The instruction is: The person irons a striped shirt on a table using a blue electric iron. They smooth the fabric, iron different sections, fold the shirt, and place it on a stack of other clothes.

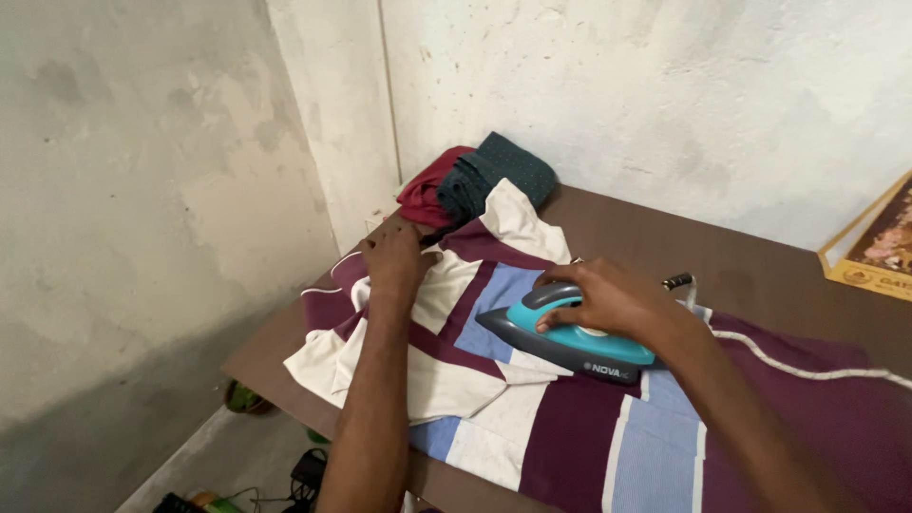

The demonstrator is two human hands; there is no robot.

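Note:
A striped garment [494, 399] in maroon, white and light blue lies spread over the brown table [627, 233]. My right hand [608, 299] grips the handle of a teal and grey iron [570, 342] that rests flat on the garment's middle. My left hand [394, 256] lies flat on the garment's far left part, fingers apart, near its white collar [518, 223].
Folded red cloth [427, 190] and dark green dotted cloth [499, 176] are piled at the table's far corner against the wall. The iron's white cord [807, 366] trails right. A yellow-edged board [879, 242] leans at far right. Cables and small items [304, 470] lie on the floor below.

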